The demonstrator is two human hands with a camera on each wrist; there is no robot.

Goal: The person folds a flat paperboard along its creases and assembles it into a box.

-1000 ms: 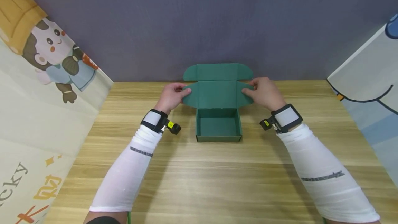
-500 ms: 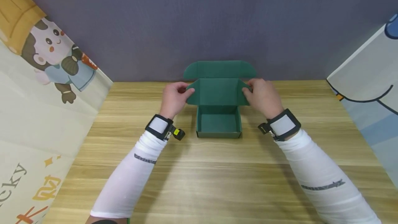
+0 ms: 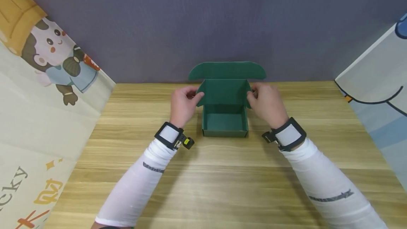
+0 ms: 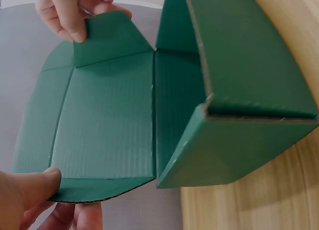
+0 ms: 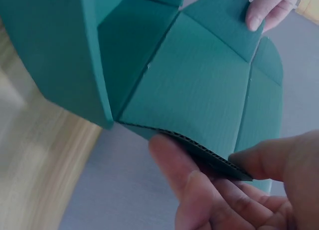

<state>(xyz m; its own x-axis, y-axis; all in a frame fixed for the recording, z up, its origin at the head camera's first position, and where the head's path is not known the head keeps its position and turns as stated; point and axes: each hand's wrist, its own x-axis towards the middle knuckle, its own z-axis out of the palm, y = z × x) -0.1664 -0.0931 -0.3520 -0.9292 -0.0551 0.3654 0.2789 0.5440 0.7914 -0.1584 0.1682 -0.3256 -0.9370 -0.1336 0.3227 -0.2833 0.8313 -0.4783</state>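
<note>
A green cardboard box (image 3: pixel 225 133) sits near the far edge of the table, its lid (image 3: pixel 226 92) raised upright at the back and its inside bare. My left hand (image 3: pixel 183 105) pinches the lid's left side flap (image 3: pixel 201 96) between thumb and fingers. On the other side, my right hand (image 3: pixel 269 103) pinches the right side flap (image 3: pixel 249 96) the same way. Both flaps are bent forward from the lid panel. Above them the lid's front flap (image 3: pixel 227 70) with rounded ends stands up. Fingers behind the flaps are partly hidden in the head view.
The wooden table (image 3: pixel 222 179) stretches in front of the box and to both sides. A dark grey wall panel (image 3: pixel 203 20) rises right behind the box. Printed cloths with cartoon figures (image 3: pixel 60 52) hang at left and right. Each wrist wears a strapped camera (image 3: pixel 188 142).
Both hands have moved inward, folding the lid's side flaps forward from nearly flat. The box has shifted slightly toward the back. The left forearm has moved to the right.
</note>
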